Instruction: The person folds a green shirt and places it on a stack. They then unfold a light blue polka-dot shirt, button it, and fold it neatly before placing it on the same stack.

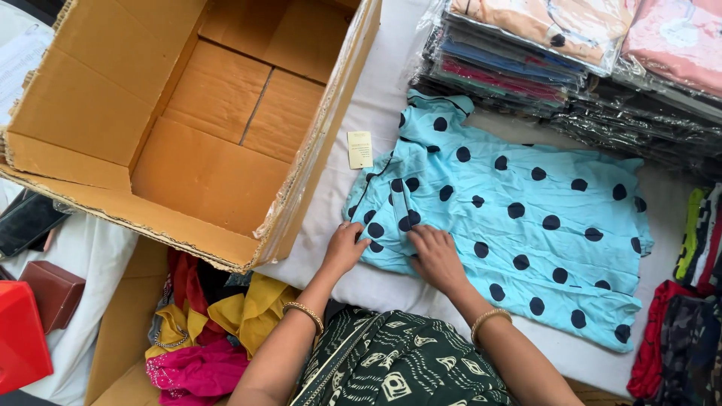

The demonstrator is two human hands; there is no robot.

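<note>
Here both hands, left hand [344,248] and right hand [436,258], press flat with released fingers on the near-left edge of the dotted blue shirt [511,218], spread on the white table [376,113] between the open box [188,120] left and packed stacks [571,68] far right.

- Both forearms come up from the bottom centre of the frame, bare, a gold bangle on each wrist.
- Left hand [344,248] sits lower centre, palm down, fingers together and pointing up the frame.
- Right hand [436,257] lies just beside it, palm down, fingers spread slightly, pressing flat.
</note>
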